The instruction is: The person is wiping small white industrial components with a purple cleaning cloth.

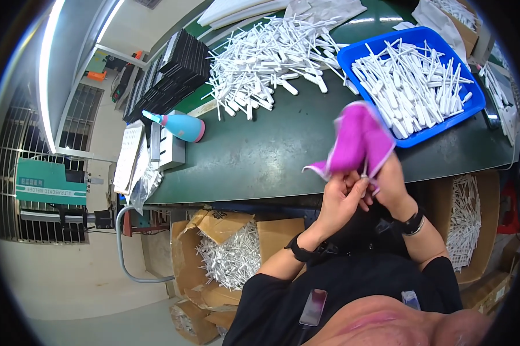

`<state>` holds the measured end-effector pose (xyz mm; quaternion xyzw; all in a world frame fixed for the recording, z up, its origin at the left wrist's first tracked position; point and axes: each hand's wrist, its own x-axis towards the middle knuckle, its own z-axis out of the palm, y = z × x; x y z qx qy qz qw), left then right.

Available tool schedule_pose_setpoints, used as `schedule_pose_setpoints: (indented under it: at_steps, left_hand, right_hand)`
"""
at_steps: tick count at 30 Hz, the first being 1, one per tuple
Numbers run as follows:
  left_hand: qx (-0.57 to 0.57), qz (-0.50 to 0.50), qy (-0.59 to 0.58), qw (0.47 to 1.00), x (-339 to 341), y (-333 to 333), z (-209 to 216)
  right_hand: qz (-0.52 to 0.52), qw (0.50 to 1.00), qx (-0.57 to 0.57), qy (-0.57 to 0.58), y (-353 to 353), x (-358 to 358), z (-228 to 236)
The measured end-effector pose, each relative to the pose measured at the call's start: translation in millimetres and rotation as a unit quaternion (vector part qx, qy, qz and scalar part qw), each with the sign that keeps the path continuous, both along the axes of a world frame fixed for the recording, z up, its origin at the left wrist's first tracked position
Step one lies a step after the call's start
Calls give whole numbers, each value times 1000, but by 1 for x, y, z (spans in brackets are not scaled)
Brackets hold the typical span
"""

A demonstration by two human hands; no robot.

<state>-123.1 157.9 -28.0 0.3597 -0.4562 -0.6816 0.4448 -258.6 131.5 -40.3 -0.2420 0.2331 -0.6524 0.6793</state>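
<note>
A magenta cloth (358,138) with a pale edge is bunched over my right hand (391,181), whose fingers are closed around it and partly hidden. My left hand (345,196) is pinched on the lower end of a thin white plastic stick (364,168), which runs up into the cloth. Both hands are close together over the front edge of the green table (254,155). Beyond them, at the right, stands a blue tray (407,141) full of white plastic sticks (410,86) with thicker ends.
A loose heap of similar sticks (271,63) lies at the back of the table. Left of it are stacked black trays (173,75), a light-blue spray bottle (183,127) and papers (130,155). Cardboard boxes (280,239) of white pieces stand below the table edge on both sides.
</note>
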Motion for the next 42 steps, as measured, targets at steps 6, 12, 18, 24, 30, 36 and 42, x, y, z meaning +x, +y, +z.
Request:
schedule_pose_setpoints:
  at_steps: [6,12,18,24,30,36,42]
  left_hand:
    - [-178,-77,-280,940,35,-17,34]
    - [-142,55,-186,971,30,-60,46]
    - [-139,123,-137,973,42,-79,46]
    - [-129,198,-159,958,48,-87,47]
    - [-122,77,-112,983,16,-84,49]
    - [-206,128,-96,965,-4,-154,58]
    - [-64,-88,-95,989,-65,-210,46]
  right_hand:
    - [-73,984,38,157,-4,2,3]
    - [43,937,-151,313,5,19,-5]
    - [180,948,-54,256,7,17,-4]
    - [95,856,-85,501,10,21,13]
    - [115,935,-119,315,5,2,-21]
    - [112,984,-56,129,3,-1,-9]
    - [64,955,-110,269,5,3,-22]
